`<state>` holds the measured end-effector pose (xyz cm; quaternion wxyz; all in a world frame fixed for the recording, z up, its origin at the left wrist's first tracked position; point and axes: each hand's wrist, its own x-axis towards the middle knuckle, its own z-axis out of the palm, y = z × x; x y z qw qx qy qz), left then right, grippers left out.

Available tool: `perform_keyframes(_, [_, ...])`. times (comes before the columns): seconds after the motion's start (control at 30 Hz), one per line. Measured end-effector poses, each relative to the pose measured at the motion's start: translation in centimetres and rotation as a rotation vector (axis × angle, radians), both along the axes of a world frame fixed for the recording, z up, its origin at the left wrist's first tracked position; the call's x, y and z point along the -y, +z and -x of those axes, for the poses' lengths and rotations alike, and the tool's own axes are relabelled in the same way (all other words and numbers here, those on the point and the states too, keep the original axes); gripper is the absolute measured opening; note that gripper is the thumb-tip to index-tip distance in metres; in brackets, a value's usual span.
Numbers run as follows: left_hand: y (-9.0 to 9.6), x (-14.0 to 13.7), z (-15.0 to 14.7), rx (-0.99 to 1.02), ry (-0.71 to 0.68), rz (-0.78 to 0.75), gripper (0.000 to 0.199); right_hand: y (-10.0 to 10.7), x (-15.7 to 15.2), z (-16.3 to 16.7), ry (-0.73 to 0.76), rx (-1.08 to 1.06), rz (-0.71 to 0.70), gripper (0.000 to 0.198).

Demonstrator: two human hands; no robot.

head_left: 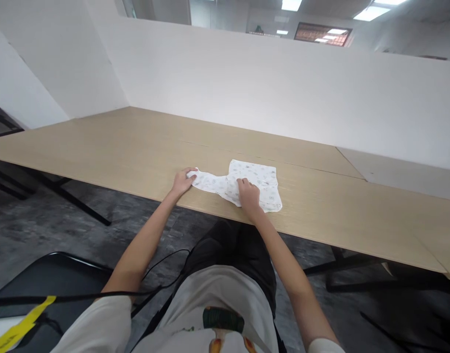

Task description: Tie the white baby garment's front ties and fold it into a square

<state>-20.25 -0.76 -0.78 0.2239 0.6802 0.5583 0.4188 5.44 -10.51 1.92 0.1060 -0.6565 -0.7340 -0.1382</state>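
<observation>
A small white garment (267, 174) with a fine scattered print lies on the wooden tabletop, near its front edge. Its wide part is to the right, and a narrow sleeve-like strip stretches out to the left. At the end of that strip, my left hand (183, 181) grips the cloth between thumb and fingers. My right hand (249, 194) is closed, its curled fingers on the garment where the strip meets the wide part. The fingertips of the right hand are partly hidden. Some creases show in the cloth around it.
The long wooden table (136, 142) runs across the view, with a white partition (247, 83) behind it. A black chair (55, 274) with a yellow tag (26, 326) is at lower left. A black cable (81, 297) crosses by my left arm. Dark table legs (342, 264) stand below.
</observation>
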Motion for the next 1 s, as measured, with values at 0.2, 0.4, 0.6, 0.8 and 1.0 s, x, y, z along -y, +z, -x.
perform_keyframes(0.2, [1.4, -0.4, -1.4, 0.156, 0.086, -0.005, 0.035, -1.8, 4.1, 0.6, 0.256, -0.219, -0.198, 0.014])
perform_keyframes(0.4, [5.9, 0.8, -10.5, 0.204, -0.073, -0.205, 0.031, -2.7, 12.6, 3.7, 0.419, -0.699, -0.545, 0.009])
perform_keyframes(0.6, [4.5, 5.9, -20.8, -0.287, -0.501, -0.21, 0.041, -3.6, 16.0, 6.1, 0.49, -0.793, -0.46, 0.01])
perform_keyframes(0.8, [2.4, 7.6, -16.2, -0.405, -0.671, -0.435, 0.034, -3.2, 14.8, -0.1, 0.349, -0.7, -0.601, 0.01])
perform_keyframes(1.0, [0.9, 5.6, -7.2, -0.462, -0.59, -0.444, 0.038, -3.7, 10.5, -12.0, -0.016, -0.367, -0.507, 0.031])
